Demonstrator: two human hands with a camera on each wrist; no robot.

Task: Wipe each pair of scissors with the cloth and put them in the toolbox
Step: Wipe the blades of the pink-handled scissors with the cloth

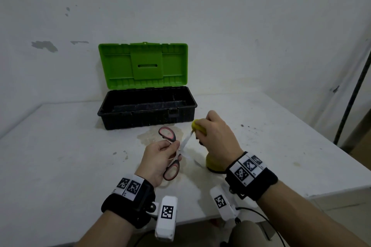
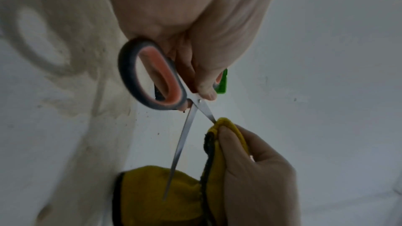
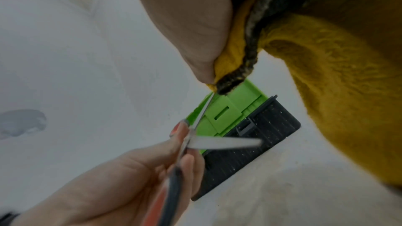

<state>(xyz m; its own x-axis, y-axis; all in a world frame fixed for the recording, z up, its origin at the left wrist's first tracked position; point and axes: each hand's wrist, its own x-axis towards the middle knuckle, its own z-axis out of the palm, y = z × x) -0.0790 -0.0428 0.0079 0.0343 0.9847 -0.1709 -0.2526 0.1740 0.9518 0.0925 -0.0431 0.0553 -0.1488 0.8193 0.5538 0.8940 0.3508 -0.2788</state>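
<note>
Both forearms bare, no sleeves; left hand point(image 1: 160, 158) and right hand point(image 1: 217, 136) ungloved, no rings seen; each wrist wrapped in a broad black strap point(image 1: 128, 209), fabric-like; white band of black-and-white square tag markers point(image 1: 129, 185) across the top of each strap, two tags showing on the left, three on the right point(image 1: 249, 165); white boxy camera housing point(image 1: 166, 217) mounted under each wrist, one square tag on each; thin black cable point(image 1: 261, 216) trailing from the right-wrist unit point(image 1: 223, 202); khaki-coloured garment point(image 1: 247, 234) at bottom edge.
</note>
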